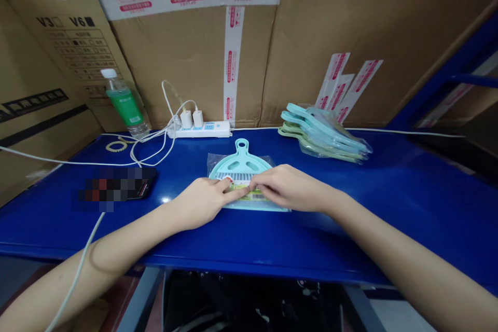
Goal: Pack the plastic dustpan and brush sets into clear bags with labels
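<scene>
light-blue dustpan [241, 163] lies flat on the blue table [241, 244], straight in front of the person and near the table's front edge, its looped handle pointing away toward the cardboard wall [187, 57]. it sits inside a clear plastic sleeve [212, 160], with pale bristles [234, 176] showing across its middle and a yellow label [257, 196] with a barcode below them. the left hand [200, 201] rests over the left side of the sleeve, its forefinger stretched out to the label and the other fingers partly hidden; whether it grips anything can't be made out. the right hand [290, 187] comes in from the other side, fingers curled and thumb and forefinger close together at the label, the tips of both hands nearly meeting; whether film is pinched there is unclear. behind and to the right, near the cardboard, lies a stack of bagged dustpans [322, 132], blue and green, handles toward the left. at the back left, a white power strip [218, 129] carries two white chargers [192, 118] with loose cables, beside a green-labelled bottle [125, 104] standing against the cardboard. a beige ring [116, 146] lies near the bottle, and a dark object [143, 184], partly blurred out, lies nearer the left forearm.
</scene>
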The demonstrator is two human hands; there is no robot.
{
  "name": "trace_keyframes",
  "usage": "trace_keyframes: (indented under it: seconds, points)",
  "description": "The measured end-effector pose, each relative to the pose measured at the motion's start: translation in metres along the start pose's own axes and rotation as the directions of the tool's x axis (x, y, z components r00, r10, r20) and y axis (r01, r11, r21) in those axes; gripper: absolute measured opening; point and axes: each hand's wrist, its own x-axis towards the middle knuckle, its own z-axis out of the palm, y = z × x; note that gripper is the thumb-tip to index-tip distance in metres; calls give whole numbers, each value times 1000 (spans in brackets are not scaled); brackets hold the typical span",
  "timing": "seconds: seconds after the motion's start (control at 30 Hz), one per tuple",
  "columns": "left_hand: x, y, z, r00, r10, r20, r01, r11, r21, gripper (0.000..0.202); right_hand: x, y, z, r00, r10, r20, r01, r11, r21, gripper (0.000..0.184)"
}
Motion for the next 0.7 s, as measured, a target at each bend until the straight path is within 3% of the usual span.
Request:
trace_keyframes:
  seconds: [0.43,0.7]
  points:
    - [1,2,-5,1000,-13,20,14,1000,-17,46,0,0,0,1000,9,16,-9,1000,8,26]
    - [3,5,-3,998,-44,47,43,999,22,51,2,-1,0,999,22,28,-23,1000,18,29]
